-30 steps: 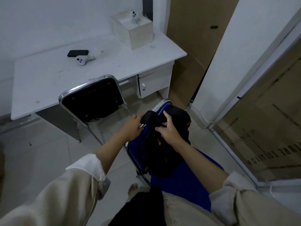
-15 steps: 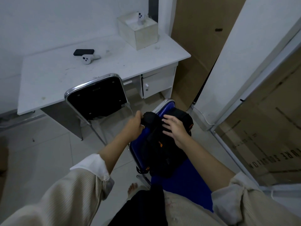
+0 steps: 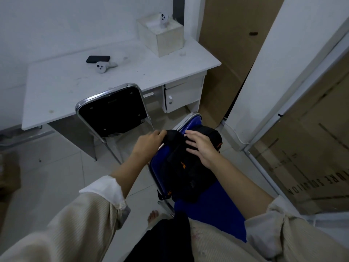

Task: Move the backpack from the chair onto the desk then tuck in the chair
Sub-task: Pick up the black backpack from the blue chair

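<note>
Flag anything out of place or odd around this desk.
One white controller sits perched on top of the box, while its twin lies on the desk. The backpack is on the blue chair.

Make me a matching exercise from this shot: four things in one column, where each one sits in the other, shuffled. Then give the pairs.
Things
1. backpack
2. black phone
3. white controller with the two dark dots
4. black chair

Places
A. flat on the desk, beside another white controller
B. standing in front of the desk, backrest toward the camera
C. on the blue chair, against its backrest
D. on top of the white box at the desk's far right corner

Pairs: 1-C, 2-A, 3-D, 4-B
</note>
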